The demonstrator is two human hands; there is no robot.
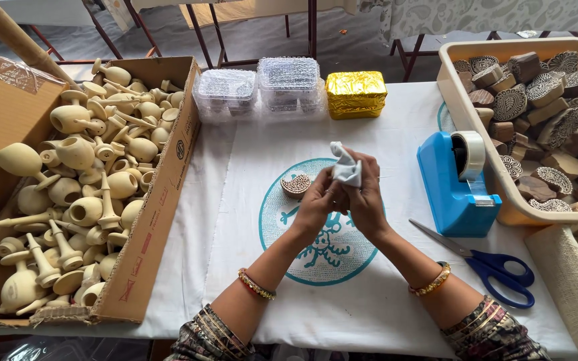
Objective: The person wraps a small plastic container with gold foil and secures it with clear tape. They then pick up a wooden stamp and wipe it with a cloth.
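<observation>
Centre of frame: left hand (317, 200) and right hand (364, 194) pressed together above the counter (396, 134), fingers curled closed around a crumpled white cloth (346, 165) poking out on top. Carved wooden block (296, 185) lies just left of them. Blue tape dispenser (456, 184) and scissors (493, 264) right; cardboard box (148, 227) far left.

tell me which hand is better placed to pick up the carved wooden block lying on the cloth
Left, probably. The wooden block lies just left of the left hand, nearly touching it. The right hand is on the far side, and both hands pinch the white wrap.
</observation>
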